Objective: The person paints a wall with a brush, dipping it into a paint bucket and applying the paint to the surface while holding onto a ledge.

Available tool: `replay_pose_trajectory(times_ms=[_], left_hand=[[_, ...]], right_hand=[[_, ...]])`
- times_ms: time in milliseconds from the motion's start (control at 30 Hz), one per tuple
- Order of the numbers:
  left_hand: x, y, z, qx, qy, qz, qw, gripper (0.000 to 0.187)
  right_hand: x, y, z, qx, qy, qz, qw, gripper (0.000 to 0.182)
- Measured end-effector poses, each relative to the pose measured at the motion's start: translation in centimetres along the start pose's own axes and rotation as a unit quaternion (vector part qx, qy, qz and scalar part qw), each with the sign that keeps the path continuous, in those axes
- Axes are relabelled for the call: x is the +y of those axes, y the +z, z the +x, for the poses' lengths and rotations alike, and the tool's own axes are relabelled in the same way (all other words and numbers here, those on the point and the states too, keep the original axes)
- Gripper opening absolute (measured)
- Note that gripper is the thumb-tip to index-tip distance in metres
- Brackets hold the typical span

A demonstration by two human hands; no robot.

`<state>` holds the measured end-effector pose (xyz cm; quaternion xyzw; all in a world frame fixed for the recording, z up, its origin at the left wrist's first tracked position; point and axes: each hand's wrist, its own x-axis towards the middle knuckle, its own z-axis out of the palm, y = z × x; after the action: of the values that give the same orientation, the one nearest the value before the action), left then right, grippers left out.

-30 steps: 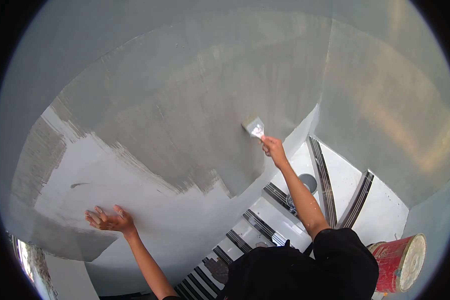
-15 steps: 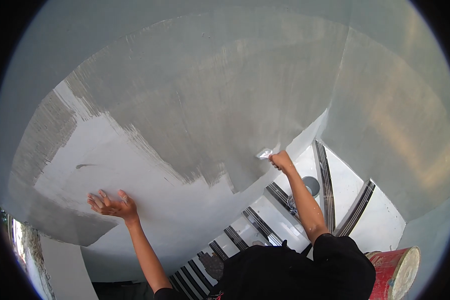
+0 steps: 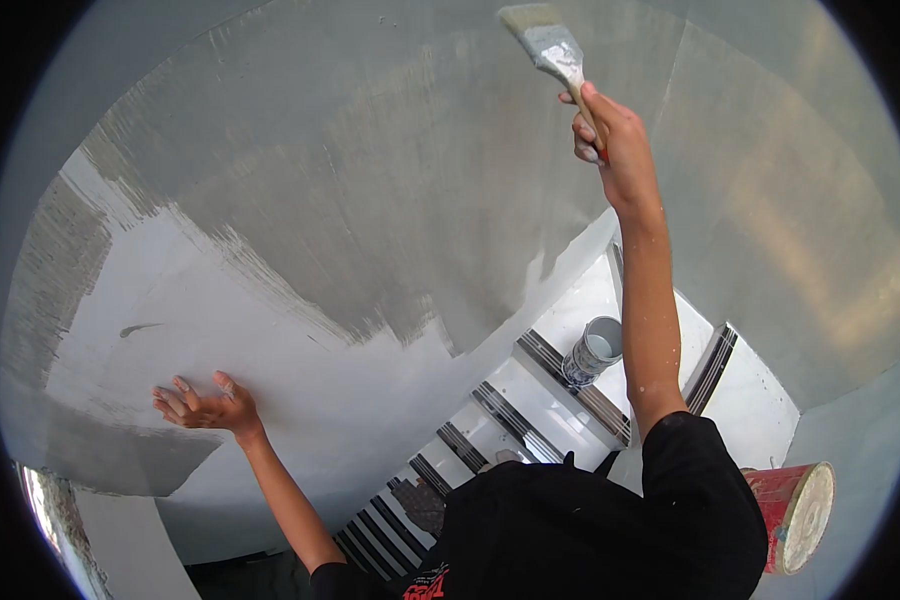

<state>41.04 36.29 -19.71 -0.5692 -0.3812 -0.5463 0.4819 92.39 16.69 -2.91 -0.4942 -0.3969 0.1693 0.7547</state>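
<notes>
My right hand (image 3: pixel 610 135) is wrapped tight round the handle of a paintbrush (image 3: pixel 552 48), fingers (image 3: pixel 587 140) curled shut on it, thumb up along the handle. Brush points up and to the left from my fist, bristle end highest, bristles loaded with grey paint. Bristle tips sit against or just off the wall (image 3: pixel 390 150); can't tell which. Right arm is raised high, nearly straight, specks of paint on the forearm.

My left hand (image 3: pixel 198 406) is flat on the wall low on the left, fingers (image 3: pixel 170 398) spread, palm pressed to the white unpainted patch (image 3: pixel 300 370). It holds nothing. Left arm runs down toward my black shirt (image 3: pixel 590 530).

Wall: upper part is covered in grey paint, with a ragged streaky edge running on a slant from upper left down to the middle. Below that edge it is white. A small dark smear (image 3: pixel 135 328) sits on the white part, above and left of my left hand. Another wall (image 3: pixel 800 200) meets this one at a corner on the right, grey too.

Down below: stairs (image 3: pixel 530 400) with white treads and dark striped edges. A small paint can (image 3: pixel 592 350) stands open on one step, just beside my right arm as seen from above. A red bucket (image 3: pixel 795 510) with a pale top is at lower right, close to my shoulder.
</notes>
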Motion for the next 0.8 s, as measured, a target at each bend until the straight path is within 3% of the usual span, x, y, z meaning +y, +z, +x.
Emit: replay_pose_trajectory(times_ms=[100, 167, 267, 333, 500, 600, 633, 733, 800], left_hand=[[0.0, 0.1, -0.1, -0.001, -0.004, -0.001, 1.0, 0.056], [-0.1, 0.2, -0.3, -0.005, -0.007, -0.001, 1.0, 0.057], [-0.2, 0.3, -0.8, -0.011, -0.019, -0.006, 1.0, 0.058], [-0.1, 0.4, -1.0, -0.012, -0.03, -0.019, 0.999, 0.058], [-0.2, 0.1, -1.2, -0.033, -0.039, -0.03, 0.998, 0.058], [0.0, -0.1, -0.9, -0.032, -0.038, -0.036, 0.998, 0.058], [0.0, 0.0, -1.1, -0.035, -0.04, -0.038, 0.998, 0.058], [-0.6, -0.1, -1.5, -0.065, -0.039, -0.035, 0.996, 0.061], [-0.5, -0.3, -1.5, -0.087, -0.039, -0.038, 0.995, 0.065]], right_hand=[[1.1, 1.4, 1.1, -0.012, -0.05, 0.017, 0.999, 0.039], [4.7, 1.9, 0.8, -0.013, -0.018, 0.011, 1.0, 0.038], [15.3, 1.6, -2.0, -0.026, 0.026, 0.057, 0.998, 0.04], [24.1, 0.1, -5.9, -0.022, 0.038, 0.02, 0.999, 0.04], [40.0, -4.6, -18.6, 0.011, 0.265, -0.029, 0.964, 0.035], [46.6, -8.7, -23.8, -0.008, 0.352, -0.235, 0.906, 0.034], [48.3, -9.6, -24.7, -0.032, 0.378, -0.333, 0.863, 0.034], [45.2, -8.7, -26.0, -0.04, 0.467, -0.331, 0.819, 0.034], [45.7, -8.2, -25.7, -0.049, 0.47, -0.281, 0.836, 0.034]])
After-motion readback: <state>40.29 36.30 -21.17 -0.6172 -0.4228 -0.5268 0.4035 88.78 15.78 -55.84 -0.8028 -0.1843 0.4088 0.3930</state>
